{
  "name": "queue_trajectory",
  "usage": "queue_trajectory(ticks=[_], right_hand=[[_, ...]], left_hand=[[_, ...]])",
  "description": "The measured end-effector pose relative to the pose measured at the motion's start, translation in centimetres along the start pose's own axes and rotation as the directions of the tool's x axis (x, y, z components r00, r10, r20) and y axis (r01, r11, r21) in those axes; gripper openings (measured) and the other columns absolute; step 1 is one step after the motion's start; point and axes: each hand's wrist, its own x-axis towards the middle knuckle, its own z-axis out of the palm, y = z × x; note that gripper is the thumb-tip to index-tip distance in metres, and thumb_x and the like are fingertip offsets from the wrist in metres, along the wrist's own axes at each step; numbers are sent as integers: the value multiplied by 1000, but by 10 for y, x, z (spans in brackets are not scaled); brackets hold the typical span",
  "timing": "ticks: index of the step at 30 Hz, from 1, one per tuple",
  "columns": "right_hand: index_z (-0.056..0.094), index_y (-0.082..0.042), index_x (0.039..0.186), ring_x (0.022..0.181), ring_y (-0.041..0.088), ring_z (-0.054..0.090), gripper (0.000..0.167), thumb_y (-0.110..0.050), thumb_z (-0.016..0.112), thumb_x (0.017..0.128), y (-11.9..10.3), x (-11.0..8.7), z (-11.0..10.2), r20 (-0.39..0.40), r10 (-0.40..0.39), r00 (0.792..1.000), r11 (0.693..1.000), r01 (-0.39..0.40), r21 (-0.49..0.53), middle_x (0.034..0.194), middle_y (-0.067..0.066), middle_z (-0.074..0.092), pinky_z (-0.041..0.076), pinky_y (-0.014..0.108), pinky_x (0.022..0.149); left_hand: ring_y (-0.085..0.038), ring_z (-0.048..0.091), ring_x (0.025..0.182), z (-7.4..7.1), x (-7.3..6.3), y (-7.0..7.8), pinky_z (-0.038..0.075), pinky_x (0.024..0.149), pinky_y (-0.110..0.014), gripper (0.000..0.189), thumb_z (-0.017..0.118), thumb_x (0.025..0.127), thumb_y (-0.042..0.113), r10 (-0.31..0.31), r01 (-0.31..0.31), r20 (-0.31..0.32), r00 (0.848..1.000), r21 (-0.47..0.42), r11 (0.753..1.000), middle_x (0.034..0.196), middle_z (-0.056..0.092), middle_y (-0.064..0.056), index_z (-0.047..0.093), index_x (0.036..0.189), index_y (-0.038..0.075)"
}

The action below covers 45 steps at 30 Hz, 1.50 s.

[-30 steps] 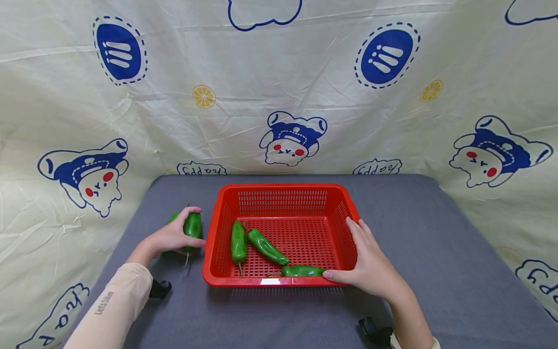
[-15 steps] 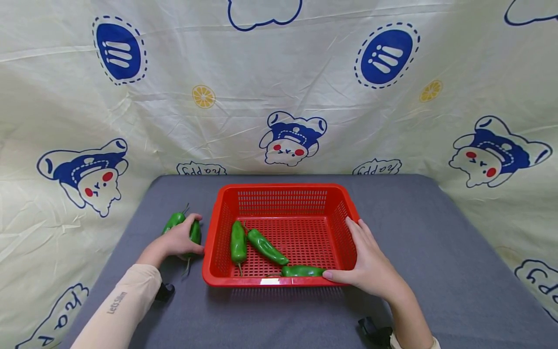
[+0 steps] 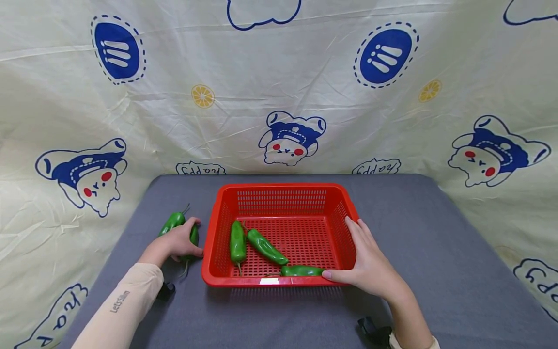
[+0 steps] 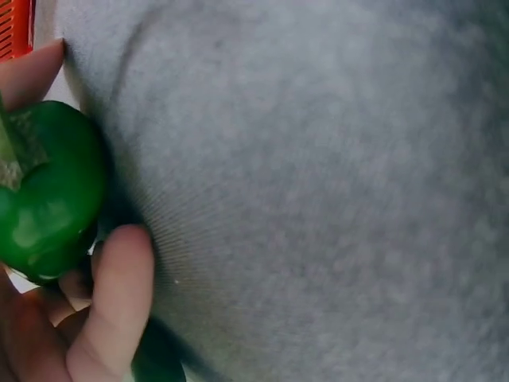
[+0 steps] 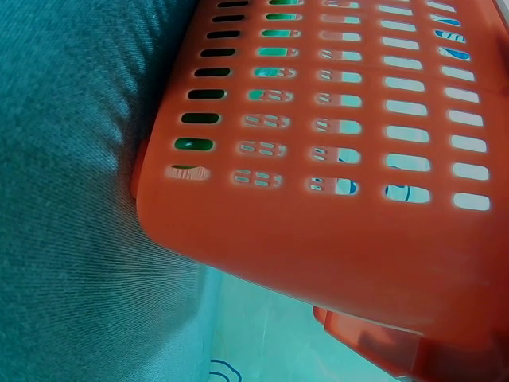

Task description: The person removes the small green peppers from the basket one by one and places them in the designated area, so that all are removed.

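On the left of the grey cloth, my left hand (image 3: pixel 174 242) grips a glossy green pepper (image 3: pixel 194 233). In the left wrist view this pepper (image 4: pixel 56 191) lies between thumb and curled fingers, its stem end facing the camera. A second green pepper (image 3: pixel 172 222) lies just left of it, partly behind the hand. My right hand (image 3: pixel 370 264) rests on the near right corner of a red basket (image 3: pixel 279 186), fingers straight over the right rim and thumb along the front rim. Inside the basket lie three green peppers (image 3: pixel 266 246). The right wrist view shows the basket's slotted side (image 5: pixel 318 223).
A grey cloth (image 3: pixel 405 218) covers the table under the basket. Behind it hangs a pale curtain (image 3: pixel 244 135) printed with cartoon figures. Black camera mounts (image 3: pixel 375 333) sit at the wrists.
My left hand has moved slightly right and nearer, closing more around its pepper. The second pepper shows more and has shifted slightly left. My right hand and the basket stay put.
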Motion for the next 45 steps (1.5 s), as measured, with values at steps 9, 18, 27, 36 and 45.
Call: queue_trajectory(ticks=[9, 18, 27, 36, 45], right_hand=[[13, -14, 159, 148, 41, 12, 125, -50, 88, 66, 0, 1, 2, -1, 6, 1000, 1000, -6, -14, 164, 17, 9, 55, 60, 86], [14, -13, 159, 148, 40, 12, 125, -51, 88, 65, 0, 2, 1, -6, 2, 1000, 1000, -2, -20, 164, 16, 11, 55, 60, 86], [14, -11, 159, 147, 42, 13, 125, -53, 87, 66, -2, -1, -1, -10, -3, 1000, 1000, 3, -28, 163, 18, 11, 54, 62, 87], [13, -11, 159, 149, 41, 11, 125, -54, 86, 67, -2, -1, -1, -9, -12, 1000, 999, 12, -34, 164, 16, 12, 50, 66, 91], [12, -12, 159, 150, 40, 8, 125, -56, 85, 68, 0, -1, -1, -2, -20, 1000, 999, 19, -51, 164, 15, 12, 44, 71, 95]], left_hand=[[-27, 60, 86, -2, -6, 3, 57, 56, -38, 90, 81, 78, 29, -31, 29, 33, 999, 64, 998, 109, 55, -21, 27, 149, 14], [-38, 55, 101, -13, -25, 15, 53, 78, -52, 97, 83, 73, 50, -38, 64, -102, 994, 271, 960, 126, 48, -31, 34, 149, 16], [-47, 50, 121, -43, -41, 31, 47, 95, -65, 92, 77, 83, 45, 144, -97, -204, 968, 223, 970, 135, 48, -34, 27, 150, 8], [-30, 57, 90, -66, -51, 71, 51, 74, -42, 87, 81, 82, 35, 288, -248, -293, 912, 167, 954, 103, 56, -19, 29, 150, 15], [-26, 59, 97, -59, -33, 107, 53, 93, -43, 76, 83, 81, 26, 479, -501, -261, 838, -19, 865, 105, 55, -11, 40, 143, 18]])
